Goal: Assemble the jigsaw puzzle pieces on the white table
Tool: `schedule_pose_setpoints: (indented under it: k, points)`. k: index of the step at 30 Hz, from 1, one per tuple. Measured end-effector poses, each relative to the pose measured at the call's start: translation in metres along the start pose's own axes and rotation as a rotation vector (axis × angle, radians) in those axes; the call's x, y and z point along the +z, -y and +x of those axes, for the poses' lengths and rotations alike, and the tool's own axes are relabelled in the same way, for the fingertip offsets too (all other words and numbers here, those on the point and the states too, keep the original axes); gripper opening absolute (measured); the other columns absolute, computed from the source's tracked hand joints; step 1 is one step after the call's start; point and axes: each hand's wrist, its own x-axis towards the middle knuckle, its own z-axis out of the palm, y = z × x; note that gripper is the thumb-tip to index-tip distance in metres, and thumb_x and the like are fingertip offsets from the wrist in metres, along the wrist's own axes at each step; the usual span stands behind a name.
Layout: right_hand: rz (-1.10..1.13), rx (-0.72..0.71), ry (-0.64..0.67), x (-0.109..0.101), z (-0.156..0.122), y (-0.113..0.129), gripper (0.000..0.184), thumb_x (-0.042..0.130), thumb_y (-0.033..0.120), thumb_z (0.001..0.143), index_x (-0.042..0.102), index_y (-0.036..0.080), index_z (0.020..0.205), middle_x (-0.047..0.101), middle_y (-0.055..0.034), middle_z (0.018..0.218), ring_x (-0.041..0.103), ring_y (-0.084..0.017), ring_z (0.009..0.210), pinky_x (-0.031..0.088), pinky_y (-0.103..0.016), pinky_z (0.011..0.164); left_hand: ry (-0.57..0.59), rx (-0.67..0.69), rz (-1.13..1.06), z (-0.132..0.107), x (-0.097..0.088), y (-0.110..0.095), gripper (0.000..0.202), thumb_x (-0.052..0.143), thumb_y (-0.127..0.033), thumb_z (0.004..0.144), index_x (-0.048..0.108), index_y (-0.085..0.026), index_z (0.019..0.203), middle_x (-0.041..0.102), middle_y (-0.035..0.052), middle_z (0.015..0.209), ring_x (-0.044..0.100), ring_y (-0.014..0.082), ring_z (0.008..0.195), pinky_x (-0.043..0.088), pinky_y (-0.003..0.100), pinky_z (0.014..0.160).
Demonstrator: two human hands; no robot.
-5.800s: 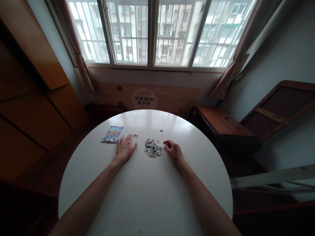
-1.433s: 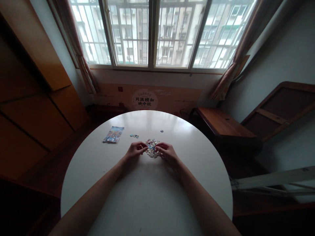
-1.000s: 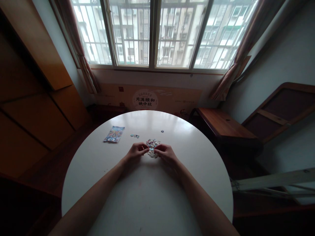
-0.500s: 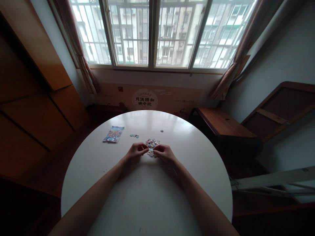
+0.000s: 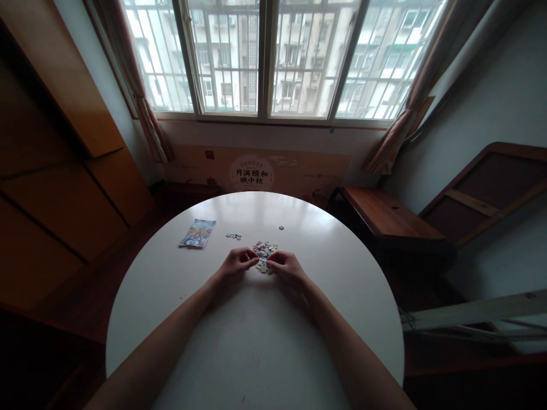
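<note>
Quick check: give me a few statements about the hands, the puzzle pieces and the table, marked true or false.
1. The left hand and the right hand pinch a light-blue puzzle bit. True.
2. The left hand lies open and flat. False: it is curled, pinching the bit.
3. A colourful packet lies on the white table, left of the puzzle pile. True.
4. The table is square. False: its edge is rounded.
5. A single piece lies beyond the pile, apart from it. True.

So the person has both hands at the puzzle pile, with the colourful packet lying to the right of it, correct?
Not quite: the head view shows the colourful packet left of the puzzle pile, not right. The left hand and right hand are indeed there.
</note>
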Motion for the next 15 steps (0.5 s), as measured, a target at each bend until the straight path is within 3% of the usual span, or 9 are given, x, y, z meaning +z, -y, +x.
schedule_pose_setpoints:
  k: [15]
  points:
    - [0.025,-0.003,-0.002,0.0001,0.0019,-0.0016,0.028,0.073,0.038,0.06,0.063,0.013,0.068,0.061,0.0,0.055,0.051,-0.009,0.046,0.041,-0.022,0.046,0.036,0.024,0.011,-0.0012,0.0003,-0.0034,0.029,0.065,-0.039,0.073,0.066,-0.01,0.076,0.057,0.0009,0.058,0.046,0.0076,0.052,0.035,0.017,0.047]
